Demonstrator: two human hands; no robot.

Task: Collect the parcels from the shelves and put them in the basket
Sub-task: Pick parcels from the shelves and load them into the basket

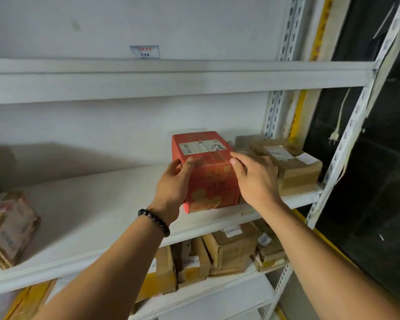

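White metal shelving filled the view, set against a plain white wall [97, 26], with a dark pane off beyond the right grip [256, 179] and a slotted upright post [346, 139] running past it. A white plug [333, 137] dangled on its cord just behind that post. Above both grips ran the upper shelf [148, 82], and a small label [144, 51] stood on its back edge.

The middle shelf [90, 204] carried the action – the red parcel [208, 174] stood on its front edge between the two grips. The left grip [173, 188], a dark bead bracelet [155, 221] at its wrist, was curled round the parcel's left side with the thumb on the front face. The right grip clasped the other side, thumb at the front edge, fingers laid along the side.

Just beyond the right grip sat brown cardboard parcels [293, 162] with white labels, close to the red one. Well out past the left grip, a bundle of brown parcels [9, 229] rested on the same shelf. Below both grips, the lower shelf [217, 287] held a row of brown boxes [229, 248] – packed side by side, several with labels.
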